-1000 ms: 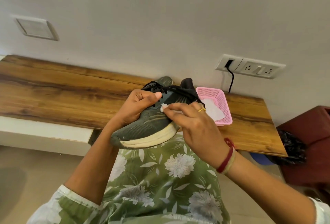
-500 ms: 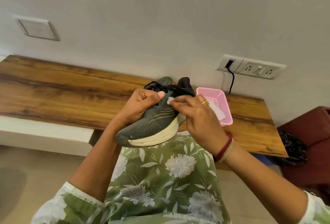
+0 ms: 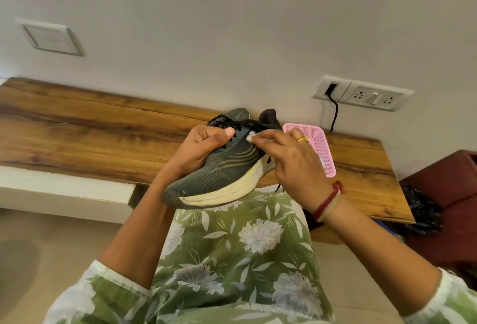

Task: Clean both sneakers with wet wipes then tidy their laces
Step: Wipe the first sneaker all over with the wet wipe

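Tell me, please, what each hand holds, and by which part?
Left hand grips the sneaker around its midfoot; right hand pinches a wadded wipe.

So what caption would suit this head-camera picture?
Left hand grips a grey-green sneaker while the right hand presses a wadded wet wipe near its black laces.

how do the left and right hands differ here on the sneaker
The left hand grips the sneaker around its upper, while the right hand pinches a small white wipe against it near the laces. The right hand wears a gold ring and a red wrist thread; the left hand shows neither. Both work on the same sneaker.
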Action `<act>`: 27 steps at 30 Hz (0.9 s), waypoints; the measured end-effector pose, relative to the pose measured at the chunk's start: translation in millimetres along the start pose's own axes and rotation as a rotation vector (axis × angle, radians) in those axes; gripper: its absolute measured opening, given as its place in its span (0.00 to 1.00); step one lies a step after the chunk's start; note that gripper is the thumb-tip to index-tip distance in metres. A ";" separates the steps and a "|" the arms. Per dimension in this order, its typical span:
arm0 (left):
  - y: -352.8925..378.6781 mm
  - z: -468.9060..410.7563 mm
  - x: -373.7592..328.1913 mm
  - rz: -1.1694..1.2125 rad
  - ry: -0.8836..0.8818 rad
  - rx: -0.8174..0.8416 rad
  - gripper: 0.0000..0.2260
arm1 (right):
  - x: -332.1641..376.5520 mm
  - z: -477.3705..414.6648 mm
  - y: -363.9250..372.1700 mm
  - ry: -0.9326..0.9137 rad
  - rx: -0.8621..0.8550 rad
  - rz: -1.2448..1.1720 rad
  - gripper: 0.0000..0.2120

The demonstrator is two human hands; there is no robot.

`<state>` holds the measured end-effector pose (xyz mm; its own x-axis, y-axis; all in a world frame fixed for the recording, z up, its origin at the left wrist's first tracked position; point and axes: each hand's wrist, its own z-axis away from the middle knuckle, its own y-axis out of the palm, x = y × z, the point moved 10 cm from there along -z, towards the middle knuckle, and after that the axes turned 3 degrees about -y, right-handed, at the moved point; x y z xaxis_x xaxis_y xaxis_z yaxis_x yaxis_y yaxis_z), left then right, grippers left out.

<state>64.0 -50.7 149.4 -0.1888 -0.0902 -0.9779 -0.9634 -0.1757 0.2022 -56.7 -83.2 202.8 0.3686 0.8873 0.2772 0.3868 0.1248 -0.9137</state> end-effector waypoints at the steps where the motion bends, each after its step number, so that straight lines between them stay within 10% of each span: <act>1: 0.4 -0.9 0.8 -0.001 -0.002 -0.006 0.25 | -5.0 -2.1 -1.6 0.031 -0.019 -0.007 0.26; 27: -1.3 -2.6 -2.0 -0.003 0.019 0.009 0.19 | 41.7 9.2 3.6 -0.089 0.009 -0.237 0.26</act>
<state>66.1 -52.8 151.2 -0.1821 -0.1087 -0.9773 -0.9658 -0.1668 0.1985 -47.7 -41.6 208.3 0.1928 0.8683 0.4570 0.4463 0.3372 -0.8289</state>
